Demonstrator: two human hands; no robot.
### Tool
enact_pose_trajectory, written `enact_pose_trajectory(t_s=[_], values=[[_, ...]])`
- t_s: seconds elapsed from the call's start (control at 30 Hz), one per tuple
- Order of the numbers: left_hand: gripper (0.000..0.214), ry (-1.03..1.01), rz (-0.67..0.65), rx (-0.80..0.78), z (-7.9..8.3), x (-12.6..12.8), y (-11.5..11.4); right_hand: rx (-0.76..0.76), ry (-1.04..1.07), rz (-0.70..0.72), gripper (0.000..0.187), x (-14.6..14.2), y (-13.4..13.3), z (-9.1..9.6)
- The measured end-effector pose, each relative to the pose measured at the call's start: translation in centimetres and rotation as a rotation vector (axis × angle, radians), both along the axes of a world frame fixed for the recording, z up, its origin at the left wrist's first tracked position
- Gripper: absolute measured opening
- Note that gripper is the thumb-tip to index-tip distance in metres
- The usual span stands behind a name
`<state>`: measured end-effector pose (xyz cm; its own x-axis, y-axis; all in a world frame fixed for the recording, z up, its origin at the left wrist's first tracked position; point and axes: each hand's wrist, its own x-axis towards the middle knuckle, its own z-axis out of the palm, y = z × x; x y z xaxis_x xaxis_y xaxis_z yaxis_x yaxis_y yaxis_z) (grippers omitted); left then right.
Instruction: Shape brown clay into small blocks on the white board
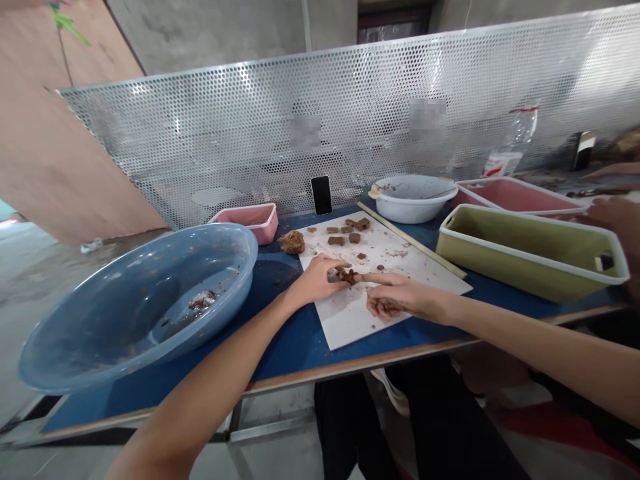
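Note:
My left hand (319, 279) rests on the white board (340, 327), thumb and fingers curved round a small dark-brown clay-like piece (347, 275). Between those fingers shows a greyish, shiny bit too small to make out. From the other side, the stretched index finger of my right hand (400, 298) touches the brown piece. Its other fingers curl loosely above the board, with brown smears on them. Farther up the board lie several small shaped brown pieces (336, 241) and scattered crumbs. A rough brown lump (291, 242) sits at the board's left edge.
A large blue basin (150, 267) stands at left, wet inside. Behind are a small pink tub (267, 223), a phone (321, 195) and a white basin (413, 207). A wooden strip (413, 241) borders the board; a green tub (520, 257) stands right. Another person's arm (615, 171) reaches in.

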<state>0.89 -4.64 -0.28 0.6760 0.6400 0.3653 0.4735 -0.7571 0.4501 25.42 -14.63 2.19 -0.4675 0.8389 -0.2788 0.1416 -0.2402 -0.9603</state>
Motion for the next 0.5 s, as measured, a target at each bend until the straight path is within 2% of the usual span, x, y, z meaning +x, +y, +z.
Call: enact_pose_trajectory(t_s=[0.13,0.27,0.5], values=[[0.040,-0.011,0.008,0.002,0.1,0.2,-0.2,-0.002,-0.010,0.009,0.083,-0.3,0.0,0.6],[0.037,-0.010,0.011,-0.007,0.2,0.3,-0.2,-0.015,-0.028,0.004,0.072,-0.5,-0.1,1.2],[0.038,-0.020,0.027,-0.009,0.3,0.3,-0.2,-0.023,-0.007,0.001,0.057,-0.6,-0.1,1.1]])
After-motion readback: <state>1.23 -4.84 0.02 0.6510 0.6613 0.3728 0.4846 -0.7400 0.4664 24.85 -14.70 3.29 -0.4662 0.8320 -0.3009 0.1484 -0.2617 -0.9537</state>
